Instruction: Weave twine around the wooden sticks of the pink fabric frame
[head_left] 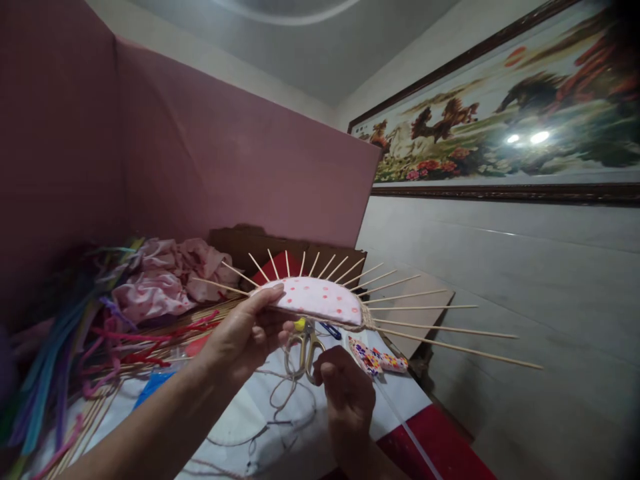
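My left hand (255,327) grips the left end of a half-round piece (315,300) covered in white cloth with pink dots, thumb on top and fingers beneath. Thin wooden sticks (425,327) fan out from its curved edge, and twine runs along its rim. Below, my right hand (347,393) is closed in a fist; what its fingers hold, if anything, is hidden. Beside that fist are the metal handles of scissors (304,357); I cannot tell whether the hand touches them. A loop of twine (284,397) hangs or lies just below the scissors.
Crumpled pink cloth (165,280), red fuzzy strips (150,340) and blue and purple strips (55,353) pile up on the left. A patterned cloth piece (375,357) lies on the right. Behind stand a pink panel (240,153) and cardboard (357,267).
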Tool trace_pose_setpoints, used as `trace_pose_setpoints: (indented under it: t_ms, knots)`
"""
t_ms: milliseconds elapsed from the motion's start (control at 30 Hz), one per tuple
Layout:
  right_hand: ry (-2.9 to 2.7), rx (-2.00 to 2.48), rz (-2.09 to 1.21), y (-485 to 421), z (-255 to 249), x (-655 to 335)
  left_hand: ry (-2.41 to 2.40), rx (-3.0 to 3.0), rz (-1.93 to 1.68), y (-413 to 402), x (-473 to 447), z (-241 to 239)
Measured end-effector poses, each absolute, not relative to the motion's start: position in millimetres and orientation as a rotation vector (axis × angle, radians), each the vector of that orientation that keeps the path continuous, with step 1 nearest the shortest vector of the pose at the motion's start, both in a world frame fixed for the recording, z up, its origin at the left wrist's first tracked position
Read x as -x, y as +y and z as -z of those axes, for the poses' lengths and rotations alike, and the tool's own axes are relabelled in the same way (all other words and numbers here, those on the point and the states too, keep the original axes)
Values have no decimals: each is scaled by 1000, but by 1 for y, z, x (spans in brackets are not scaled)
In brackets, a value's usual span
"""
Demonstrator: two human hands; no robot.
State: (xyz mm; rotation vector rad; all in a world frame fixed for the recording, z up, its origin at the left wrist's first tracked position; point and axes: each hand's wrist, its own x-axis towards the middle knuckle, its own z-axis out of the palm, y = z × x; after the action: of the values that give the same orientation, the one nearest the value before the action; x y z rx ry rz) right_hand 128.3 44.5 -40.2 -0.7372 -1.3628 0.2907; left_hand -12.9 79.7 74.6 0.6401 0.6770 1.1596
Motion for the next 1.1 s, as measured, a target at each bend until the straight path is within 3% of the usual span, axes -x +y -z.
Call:
trace_pose_setpoints:
  t_ms: [233,400,633,1100]
  knots:
    - [-1525,718,-7,42,40,-130,702,-800,-1339,95,24,-72]
    - [-1651,642,419,41,28,-143,741,-921,-1390,95,24,-70]
    - [-1407,994,1046,42,13,-146,854,-954,-1263,91,15,-63]
    - [-1352,1282,1004,53,8,-166,799,-1325,-1140,70,0,-59]
